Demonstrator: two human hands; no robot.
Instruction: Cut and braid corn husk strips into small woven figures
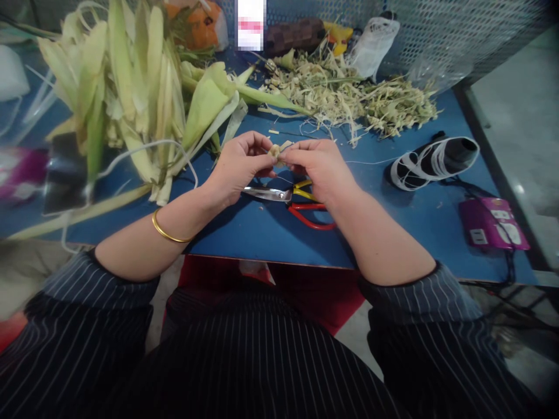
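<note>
Between my two hands is a small pale piece of corn husk [275, 151], pinched at the fingertips. My left hand [239, 160] grips it from the left, thumb against fingers. My right hand [318, 166] pinches its other side, the fingertips of both hands almost meeting. A thin white thread [371, 162] runs from near my right hand to a black cone wound with thread [432, 163]. Just below my hands lie scissors [279, 194] with one red and one yellow handle, partly hidden by my right hand. Exactly how the husk piece is shaped is hidden by my fingers.
Large green corn husks [140, 87] are heaped at the left. Shredded husk scraps [332, 87] lie at the back, beside a white thread cone [375, 43]. A purple box [495, 224] with dark cables sits at the right. The blue table's [271, 244] front edge is near my body.
</note>
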